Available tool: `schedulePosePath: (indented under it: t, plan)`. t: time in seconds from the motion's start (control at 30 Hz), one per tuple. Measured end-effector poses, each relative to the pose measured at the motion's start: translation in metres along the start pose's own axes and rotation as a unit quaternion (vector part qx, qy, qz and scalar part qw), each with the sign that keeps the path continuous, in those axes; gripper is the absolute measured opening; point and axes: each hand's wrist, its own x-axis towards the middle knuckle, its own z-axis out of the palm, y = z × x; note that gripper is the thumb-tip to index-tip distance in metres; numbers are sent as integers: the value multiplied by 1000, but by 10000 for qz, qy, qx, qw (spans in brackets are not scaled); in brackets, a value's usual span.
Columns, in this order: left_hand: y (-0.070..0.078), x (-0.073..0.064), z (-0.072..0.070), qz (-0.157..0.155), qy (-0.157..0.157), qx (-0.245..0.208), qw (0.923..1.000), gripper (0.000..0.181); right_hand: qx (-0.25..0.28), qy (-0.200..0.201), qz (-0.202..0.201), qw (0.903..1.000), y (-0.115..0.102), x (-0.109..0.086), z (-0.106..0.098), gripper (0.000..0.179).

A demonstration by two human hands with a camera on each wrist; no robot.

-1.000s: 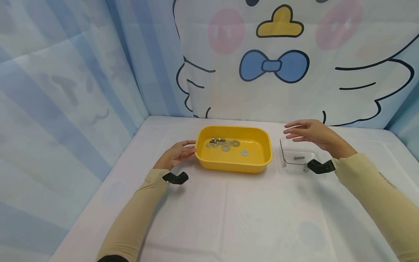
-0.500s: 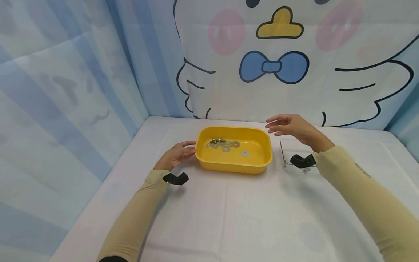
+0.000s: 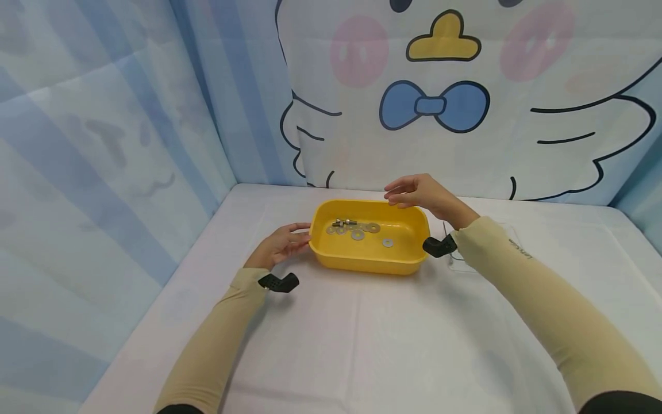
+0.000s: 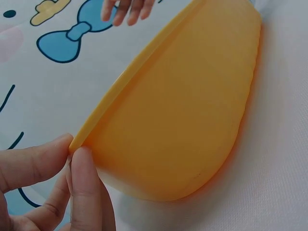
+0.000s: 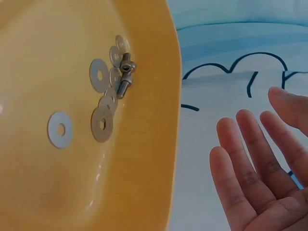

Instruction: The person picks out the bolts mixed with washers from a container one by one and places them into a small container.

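A yellow plastic basin (image 3: 364, 264) stands on the white-covered table. My left hand (image 3: 281, 244) pinches its left rim between thumb and fingers, as the left wrist view shows at the fingertips (image 4: 83, 166). Several flat washers (image 5: 99, 75) lie inside the basin, mostly bunched together, with one lone washer (image 5: 60, 130) apart from them. Small metal bolts (image 5: 126, 79) rest among the bunch. Above the basin's back right rim hovers my right hand (image 3: 421, 194), fingers spread loosely and holding nothing; its palm (image 5: 281, 211) is visible in the right wrist view.
A clear plastic box (image 3: 462, 265) sits right of the basin, partly hidden behind my right forearm. Behind the table hangs a cloth (image 3: 434, 155) printed with a cartoon figure. Another blue-striped cloth (image 3: 103, 172) hangs along the left side.
My right hand has moved left, from over the clear box to above the basin's back right rim. The left hand and the basin have stayed in place.
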Motion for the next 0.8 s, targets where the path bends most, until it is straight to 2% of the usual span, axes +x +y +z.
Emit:
schedulePosePath:
  t: [0.27,0.4,0.6,0.8]
  plan:
    - [-2,1,-1,42,-74,-52,10000,52,78,-161,-59,9998,-11,23,17,37]
    - [0,1,-1,-22,48,-95,9999,52,137,-215,-106,9996,-15,33,26,35]
    - [1,0,0,-50,86,-119,9999,52,203,-419,-155,9988,-11,44,39,35]
    - [-1,0,1,-34,96,-134,9999,51,274,-505,13,9983,-6,51,51,36]
